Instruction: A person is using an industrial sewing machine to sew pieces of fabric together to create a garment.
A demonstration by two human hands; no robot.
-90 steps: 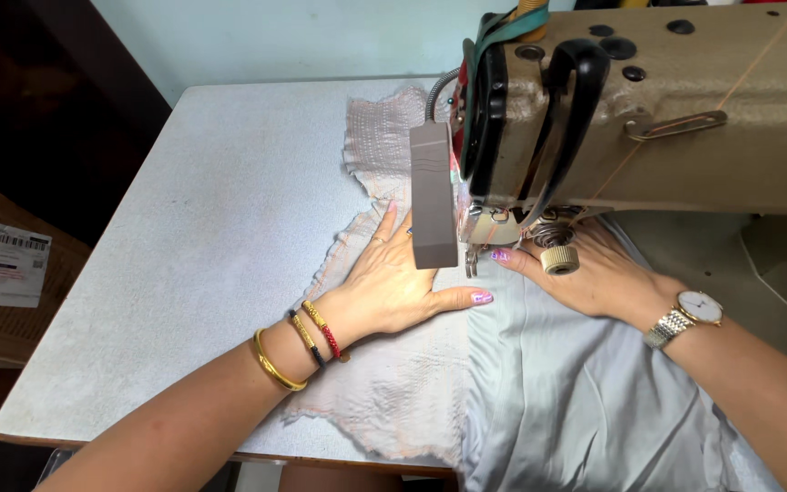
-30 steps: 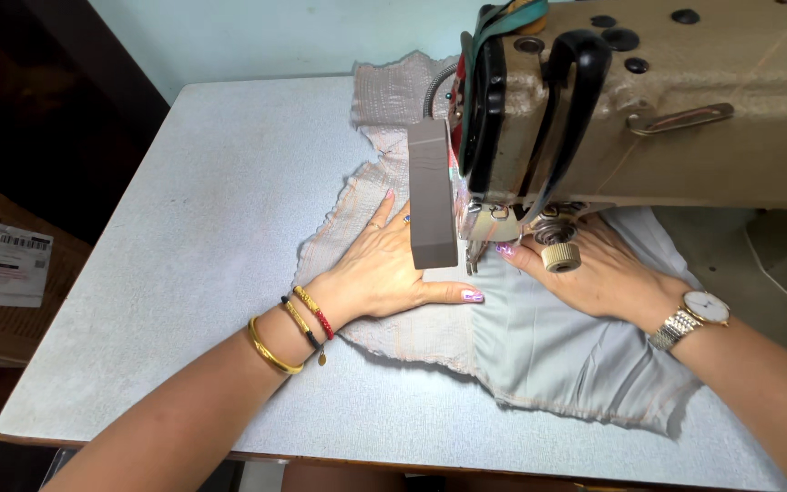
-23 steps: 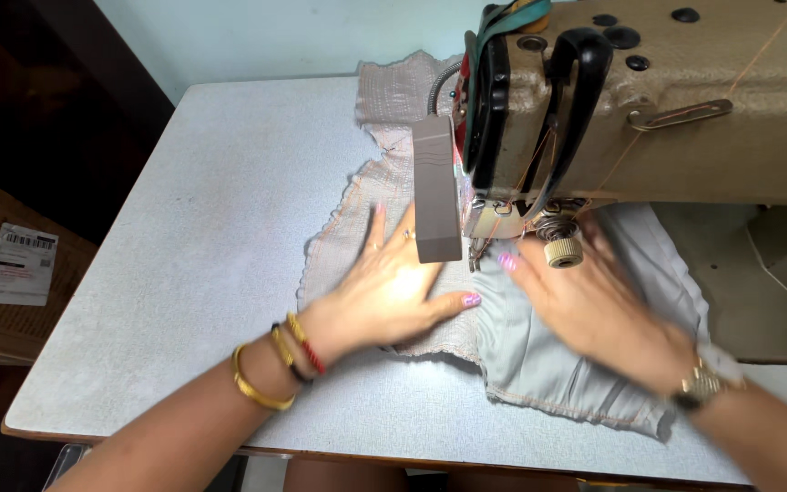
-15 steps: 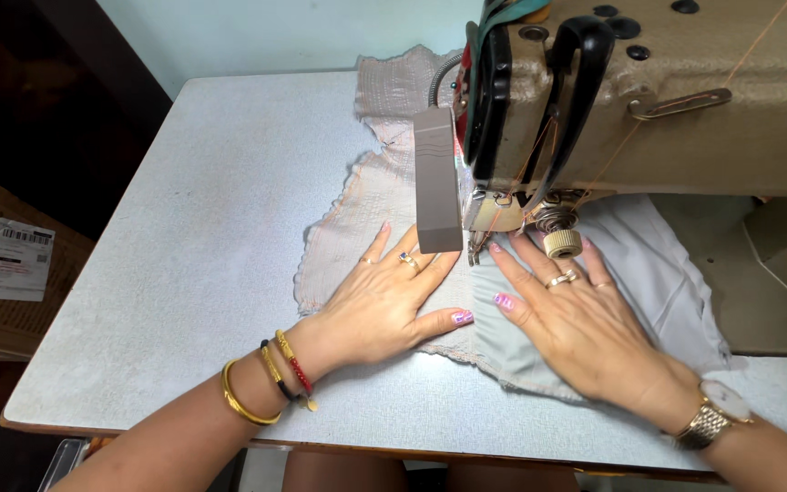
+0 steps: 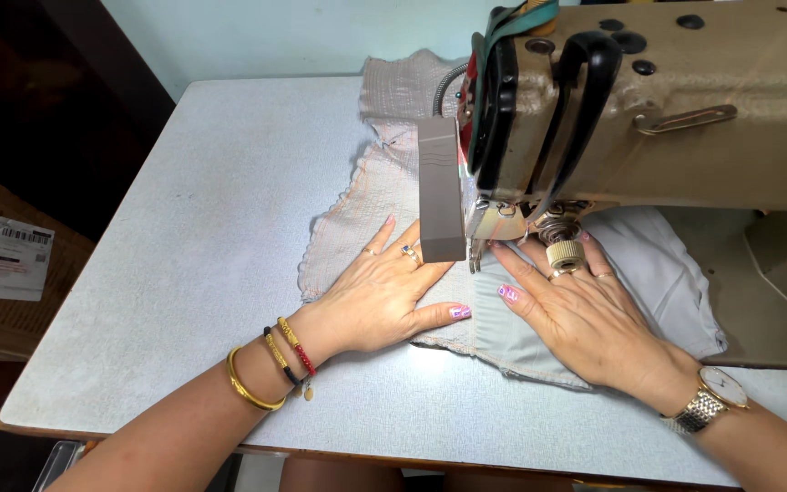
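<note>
Left hand (image 5: pixel 384 296) and right hand (image 5: pixel 585 319) lay flat, fingers spread, gripping nothing, pinning the cloth (image 5: pixel 494 333) on the table (image 5: pixel 184 246) under the sewing machine (image 5: pixel 649 109). Cloth looked thin, soft, light; best pressed near the needle.

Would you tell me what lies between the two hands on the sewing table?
In the head view, a strip of pale grey fabric lies between the left hand and right hand, below the machine's presser foot.

My left hand (image 5: pixel 384 296) flat on the smocked pale fabric (image 5: pixel 366 205), my right hand (image 5: pixel 585 319) pressing its grey part, both before the beige sewing machine (image 5: pixel 685 100), pale speckled surface (image 5: pixel 202 228) beneath.
</note>
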